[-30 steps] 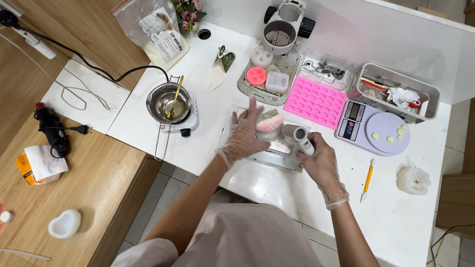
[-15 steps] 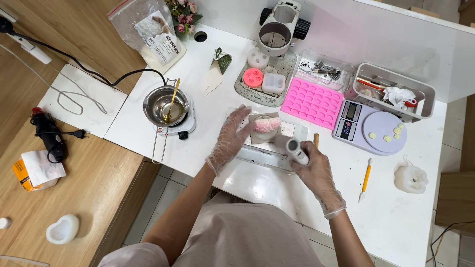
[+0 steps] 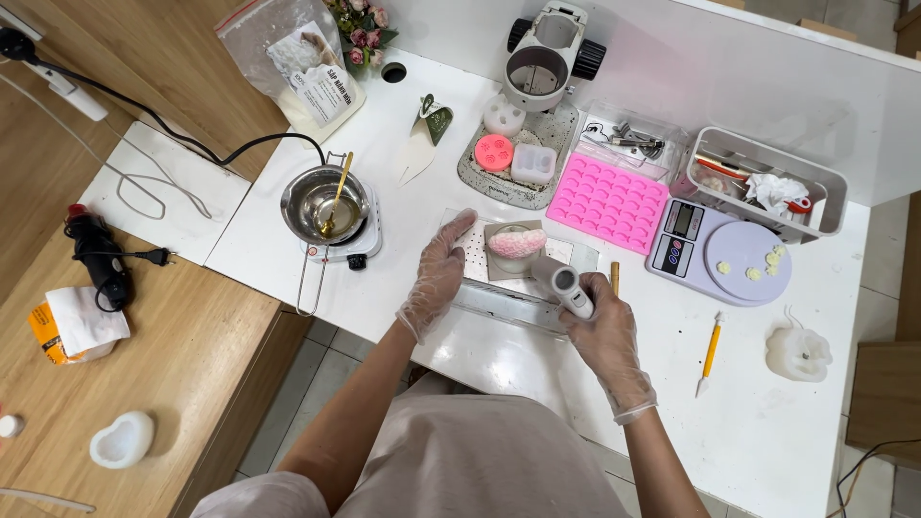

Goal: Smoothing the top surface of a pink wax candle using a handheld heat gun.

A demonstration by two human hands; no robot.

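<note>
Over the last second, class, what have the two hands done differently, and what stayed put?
The left hand lifted off the pink-and-white piece and drew back to its left, open. The right hand kept hold of the grey cylindrical tool. The piece, pink mould and scale stayed put.

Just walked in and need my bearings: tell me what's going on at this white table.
A person in thin clear gloves works at the white table. The right hand has a grip on a small grey cylindrical tool, its tip aimed at a pink-and-white moulded piece lying on a small tile. The left hand rests flat beside that tile. A metal pot sits on a small hotplate to the left.
</note>
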